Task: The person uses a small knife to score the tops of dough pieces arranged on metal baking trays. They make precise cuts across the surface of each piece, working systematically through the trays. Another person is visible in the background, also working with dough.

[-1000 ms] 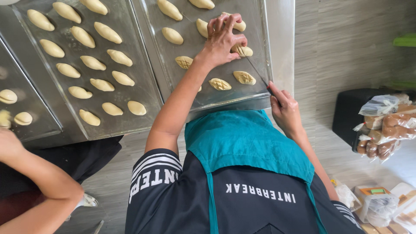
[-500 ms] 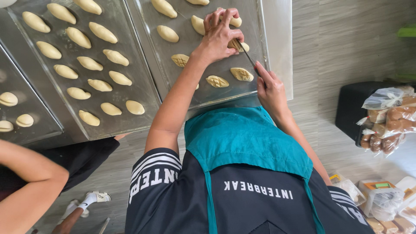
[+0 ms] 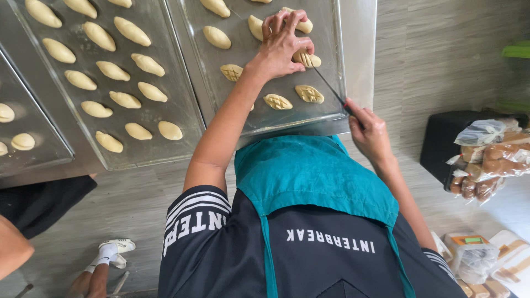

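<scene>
My left hand point(image 3: 281, 44) reaches over a metal baking tray point(image 3: 331, 118) and presses its fingertips on a scored oval dough piece point(image 3: 305, 57). My right hand point(image 3: 369, 129) is at the tray's near right corner, gripping a thin dark blade point(image 3: 328, 85) that points up towards that piece. Three other cross-hatched pieces point(image 3: 277, 101) lie near the tray's front edge. Smooth unscored pieces point(image 3: 216, 37) lie farther back. My teal apron and dark shirt fill the lower part of the view.
A second tray point(image 3: 182, 118) with several smooth dough ovals sits to the left, and a third tray point(image 3: 33, 160) lies beyond it. Another person's arm point(image 3: 14, 248) and shoe point(image 3: 110, 254) show at lower left. Bagged bread point(image 3: 491, 160) rests on a black box point(image 3: 441, 143) at right.
My right hand went up towards the tray with the blade, then drew back down to the right. My left hand stayed on the dough. The other person's arm pulled back to lower left.
</scene>
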